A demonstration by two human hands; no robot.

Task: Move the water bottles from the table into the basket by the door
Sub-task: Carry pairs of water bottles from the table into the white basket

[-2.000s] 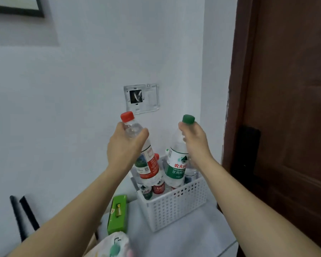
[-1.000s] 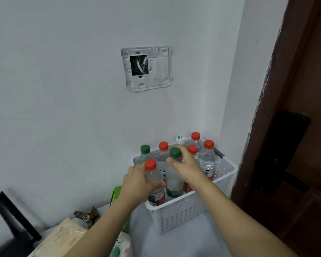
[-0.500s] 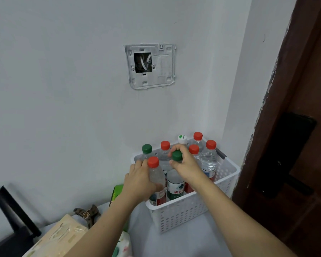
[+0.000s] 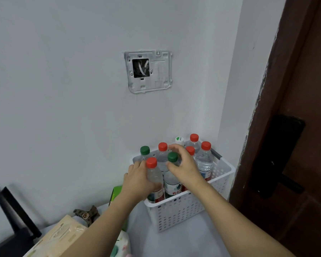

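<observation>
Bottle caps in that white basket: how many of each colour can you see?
Red caps: 5, e.g.
Green caps: 2, e.g.
White cap with a green mark: 1
Total: 8 caps showing in the basket; any behind the hands would be hidden.

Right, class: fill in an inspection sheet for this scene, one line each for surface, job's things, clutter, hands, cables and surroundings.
Surface: pale table top bearing the basket.
Job's things: white perforated basket holding upright bottles; caps seen are five red, two green, one white. Red-capped bottle and green-capped bottle stand at its near edge.
Clutter: green box, tissue pack, brown clip.
Hands: left hand has its grip round the red-capped bottle; right hand is spread open beside the green-capped bottle, apparently holding nothing.
Cables: loose wires inside the open wall box.
Surroundings: white wall, brown door with black handle.
</observation>
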